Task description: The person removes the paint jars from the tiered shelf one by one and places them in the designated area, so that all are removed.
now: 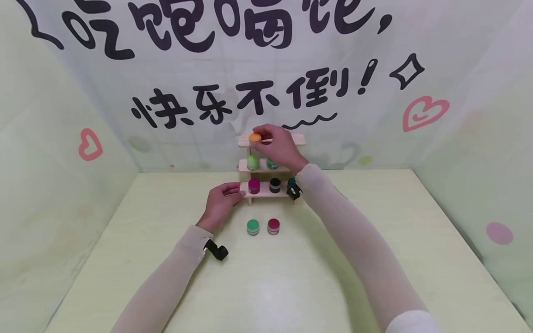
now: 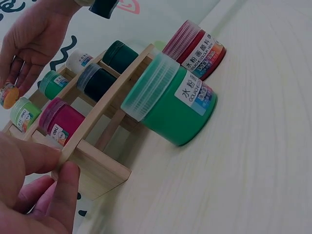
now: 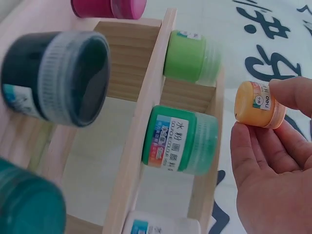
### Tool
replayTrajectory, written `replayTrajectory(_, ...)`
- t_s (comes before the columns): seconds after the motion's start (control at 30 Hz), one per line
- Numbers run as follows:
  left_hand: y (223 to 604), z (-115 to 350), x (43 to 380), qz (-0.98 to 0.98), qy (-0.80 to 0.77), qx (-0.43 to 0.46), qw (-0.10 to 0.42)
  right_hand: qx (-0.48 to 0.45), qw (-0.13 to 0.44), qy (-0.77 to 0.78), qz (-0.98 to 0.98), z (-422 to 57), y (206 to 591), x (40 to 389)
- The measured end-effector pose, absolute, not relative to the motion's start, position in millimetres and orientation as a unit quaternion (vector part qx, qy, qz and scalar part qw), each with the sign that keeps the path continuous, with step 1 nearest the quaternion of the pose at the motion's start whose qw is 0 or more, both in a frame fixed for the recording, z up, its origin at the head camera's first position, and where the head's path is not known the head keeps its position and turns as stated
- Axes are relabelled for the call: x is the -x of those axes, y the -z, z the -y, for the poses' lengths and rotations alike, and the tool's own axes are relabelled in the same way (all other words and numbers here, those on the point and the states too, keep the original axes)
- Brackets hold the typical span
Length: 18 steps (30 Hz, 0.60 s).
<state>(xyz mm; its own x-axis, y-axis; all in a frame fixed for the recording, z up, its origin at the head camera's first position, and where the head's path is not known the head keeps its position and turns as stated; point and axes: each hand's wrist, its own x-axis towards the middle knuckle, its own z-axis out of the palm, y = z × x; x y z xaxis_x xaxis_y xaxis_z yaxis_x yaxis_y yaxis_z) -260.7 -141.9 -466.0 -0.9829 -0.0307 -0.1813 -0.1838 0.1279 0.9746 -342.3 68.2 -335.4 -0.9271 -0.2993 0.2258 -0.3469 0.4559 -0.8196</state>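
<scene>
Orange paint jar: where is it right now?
In the head view, the orange jar is pinched in the right hand, by the left end of the top shelf, above the light green jar.

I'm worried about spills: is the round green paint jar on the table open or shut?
Shut: the round green paint jar has its translucent, ribbed lid on, in the left wrist view.

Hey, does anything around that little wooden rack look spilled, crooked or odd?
Nothing stands out: no spills show, and even the green jar and red jar off the rack stand upright on the table.
</scene>
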Motion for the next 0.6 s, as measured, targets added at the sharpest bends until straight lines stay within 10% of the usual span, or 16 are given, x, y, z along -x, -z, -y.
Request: replayTrajectory(0.6,464,139,260,-0.733,-0.673,0.078,0.057,-0.236,0.012,-0.521,0.820,-94,346,294)
